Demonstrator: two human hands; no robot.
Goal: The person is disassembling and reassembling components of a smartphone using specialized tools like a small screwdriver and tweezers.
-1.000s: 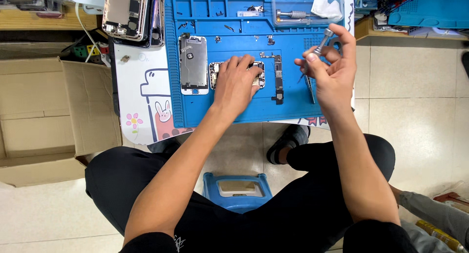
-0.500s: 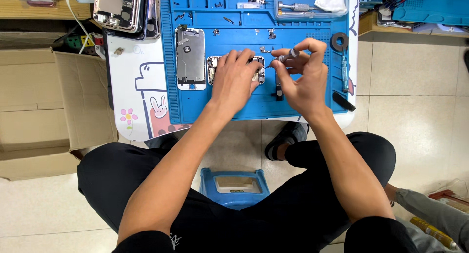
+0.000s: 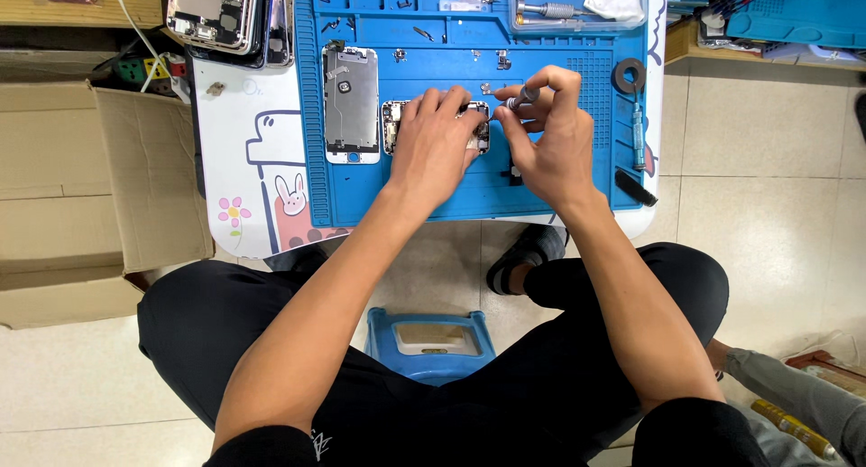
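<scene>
**Screwdriver over opened phone**

Left hand (image 3: 437,147) lies flat, fingers spread, pinning the opened phone body (image 3: 433,127) on the blue mat (image 3: 577,174); its long axis runs left-right. Right hand (image 3: 541,133), just right of it, has fingertips pinched on a small screwdriver (image 3: 521,96), its tip pointing left toward the phone's right end.

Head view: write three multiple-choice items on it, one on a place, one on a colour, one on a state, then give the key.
1. Where does the left hand rest?
A. on the open phone
B. on the cardboard box
C. on the stool

2. What colour is the mat?
A. green
B. blue
C. red

3. How does the right hand hold the screwdriver?
A. lying loose in an open palm
B. not at all
C. pinched in its fingers

Key: A, the hand covers the phone on the mat; B, the mat is blue; C, the fingers close round the shaft.
</scene>
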